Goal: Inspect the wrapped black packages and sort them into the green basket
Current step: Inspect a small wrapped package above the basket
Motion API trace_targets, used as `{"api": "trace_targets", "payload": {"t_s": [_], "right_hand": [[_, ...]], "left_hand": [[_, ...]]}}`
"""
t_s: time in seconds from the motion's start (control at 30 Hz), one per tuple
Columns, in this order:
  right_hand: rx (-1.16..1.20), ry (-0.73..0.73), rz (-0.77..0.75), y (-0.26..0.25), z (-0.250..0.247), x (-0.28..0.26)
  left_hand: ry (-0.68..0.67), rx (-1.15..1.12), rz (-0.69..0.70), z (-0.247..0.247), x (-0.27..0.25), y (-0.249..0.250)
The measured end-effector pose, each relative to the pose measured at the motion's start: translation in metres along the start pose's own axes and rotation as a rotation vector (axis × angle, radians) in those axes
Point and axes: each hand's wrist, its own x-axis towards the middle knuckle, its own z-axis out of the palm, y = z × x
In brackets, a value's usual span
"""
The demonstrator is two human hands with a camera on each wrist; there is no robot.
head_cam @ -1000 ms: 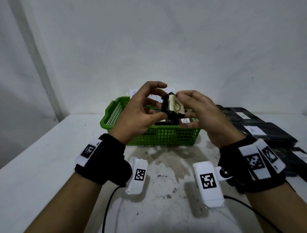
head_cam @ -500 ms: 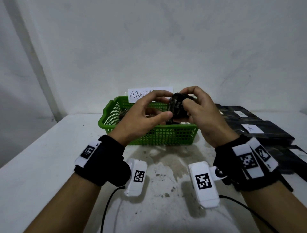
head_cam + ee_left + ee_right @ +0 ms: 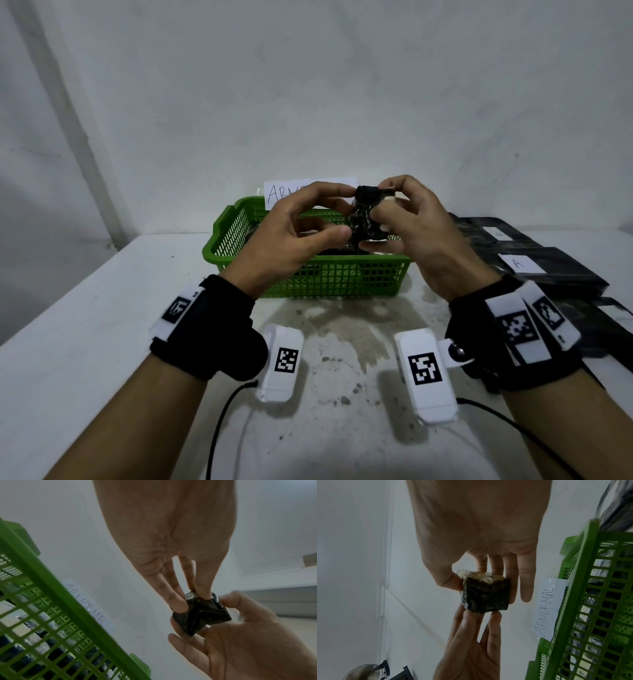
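Note:
A small black wrapped package (image 3: 366,219) (image 3: 202,615) (image 3: 486,595), taped on one face, is held in the air above the green basket (image 3: 239,236). My left hand (image 3: 308,226) pinches its left side with thumb and fingertips. My right hand (image 3: 404,219) grips its right side, thumb and fingers curled round it. The basket (image 3: 56,601) (image 3: 583,588) holds several black wrapped packages. A white paper label (image 3: 547,608) reading ABNORMAL sticks to its far rim.
Flat black packages (image 3: 548,270) with white labels, one marked A, lie in a pile at the right of the white table (image 3: 85,342). A wall stands close behind the basket. Stains mark the tabletop in front of the basket.
Both hands turned the small package: its pale taped face, toward me a second ago, has rotated away. The hands rose slightly and stay over the basket.

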Motion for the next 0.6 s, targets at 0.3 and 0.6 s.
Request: {"api": "trace_targets", "payload": {"t_s": [0.3,0.6], "right_hand": [[-0.322,0.139,-0.236,0.01,0.0,0.0],[-0.31,-0.195,-0.195,0.012,-0.003,-0.001]], "left_hand": [[0.034,-0.087,-0.033,0.005,0.0,0.005],[0.138,-0.254,-0.214,0.002,0.004,-0.004]]}}
